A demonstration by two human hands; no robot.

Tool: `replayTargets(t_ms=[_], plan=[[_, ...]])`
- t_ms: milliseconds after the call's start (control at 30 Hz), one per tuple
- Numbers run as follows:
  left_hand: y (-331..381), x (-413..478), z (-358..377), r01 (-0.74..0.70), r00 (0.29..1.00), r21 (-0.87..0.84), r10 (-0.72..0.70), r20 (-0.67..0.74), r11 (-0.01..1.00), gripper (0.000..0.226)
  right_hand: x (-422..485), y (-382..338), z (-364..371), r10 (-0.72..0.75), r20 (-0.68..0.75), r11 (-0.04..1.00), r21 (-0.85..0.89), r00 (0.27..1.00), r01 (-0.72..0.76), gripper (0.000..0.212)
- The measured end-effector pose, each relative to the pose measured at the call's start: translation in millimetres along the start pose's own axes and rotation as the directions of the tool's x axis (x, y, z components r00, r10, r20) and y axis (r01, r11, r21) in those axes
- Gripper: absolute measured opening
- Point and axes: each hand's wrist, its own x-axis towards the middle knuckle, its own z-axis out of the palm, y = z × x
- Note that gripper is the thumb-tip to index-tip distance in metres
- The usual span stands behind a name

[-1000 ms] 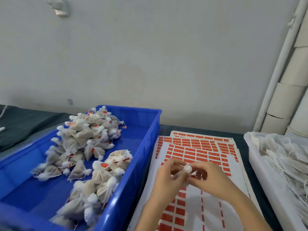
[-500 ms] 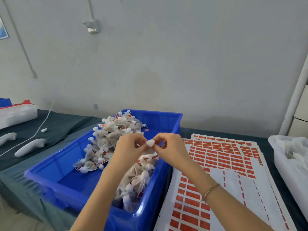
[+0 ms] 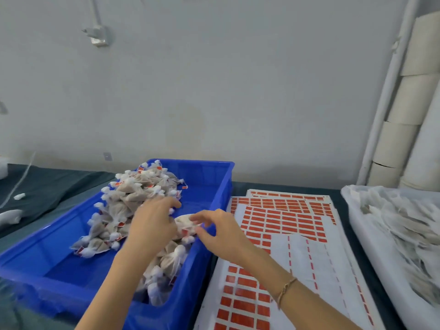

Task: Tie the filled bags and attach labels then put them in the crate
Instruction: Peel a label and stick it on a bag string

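- Head view, frame centre: left hand (image 3: pixel 152 226) above the blue crate (image 3: pixel 214 186), fingers stretched out, grip loose, nothing held.
- Right hand (image 3: pixel 223 236) beside it, fingers spread, grip empty.
- Tied bag (image 3: pixel 185 221) lies between both hands on the bag pile (image 3: pixel 123 201) inside the crate.

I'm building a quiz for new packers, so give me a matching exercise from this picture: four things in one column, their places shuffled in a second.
1. blue plastic crate
2. white sheets of red rectangular labels
3. white tray of untied mesh bags
4. thin gold bracelet

A. on the right wrist
B. at the far right
C. at the left, holding tied bags
D. lying flat, centre right

Pairs: 1-C, 2-D, 3-B, 4-A
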Motion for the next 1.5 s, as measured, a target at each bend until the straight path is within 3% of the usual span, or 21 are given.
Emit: replayTargets(t_ms=[100,267,400,500,667,933,1100,1200,1267,1367,1433,1500], plan=[[47,-8,1,-0.183,0.973,-0.204,0.148,-0.176,0.962,0.034,-35,9,-23,0.091,-0.137,0.994,0.080,0.986,-0.080,0.024],[144,-26,31,-0.360,0.929,-0.425,0.361,-0.083,0.830,0.017,-109,25,-88,0.239,-0.288,0.969,0.010,0.927,-0.246,0.019],[224,-36,72,-0.454,0.837,-0.521,0.547,0.029,0.723,0.015,-170,43,-156,0.296,-0.402,0.942,-0.026,0.866,-0.334,0.015],[276,-43,104,-0.481,0.771,-0.592,0.634,0.067,0.647,0.017,-207,70,-201,0.402,-0.470,0.860,-0.100,0.786,-0.500,0.013],[339,-44,148,-0.546,0.651,-0.534,0.728,0.215,0.645,0.027,-240,122,-249,0.605,-0.433,0.608,-0.290,0.668,-0.739,0.015],[388,-19,175,-0.756,0.522,-0.162,0.733,0.436,0.634,0.024,-215,159,-254,0.679,-0.335,0.418,-0.556,0.653,-0.719,0.015],[392,-18,187,-0.793,0.527,-0.053,0.727,0.440,0.607,0.014,-211,171,-246,0.657,-0.350,0.402,-0.587,0.668,-0.703,0.015],[388,-15,184,-0.794,0.484,-0.137,0.752,0.449,0.592,0.014,-215,171,-249,0.659,-0.363,0.417,-0.552,0.659,-0.721,0.007],[381,-10,178,-0.776,0.444,-0.233,0.770,0.458,0.586,0.026,-221,171,-250,0.664,-0.371,0.434,-0.516,0.649,-0.738,0.008],[370,-1,165,-0.817,0.409,-0.185,0.775,0.481,0.546,0.048,-224,168,-253,0.651,-0.367,0.559,-0.360,0.665,-0.747,0.011],[368,2,158,-0.850,0.421,-0.103,0.783,0.458,0.517,0.043,-223,161,-252,0.626,-0.361,0.669,-0.207,0.691,-0.714,0.016],[368,2,154,-0.860,0.429,-0.077,0.796,0.428,0.505,0.034,-221,155,-250,0.630,-0.301,0.693,-0.197,0.716,-0.693,0.032]])
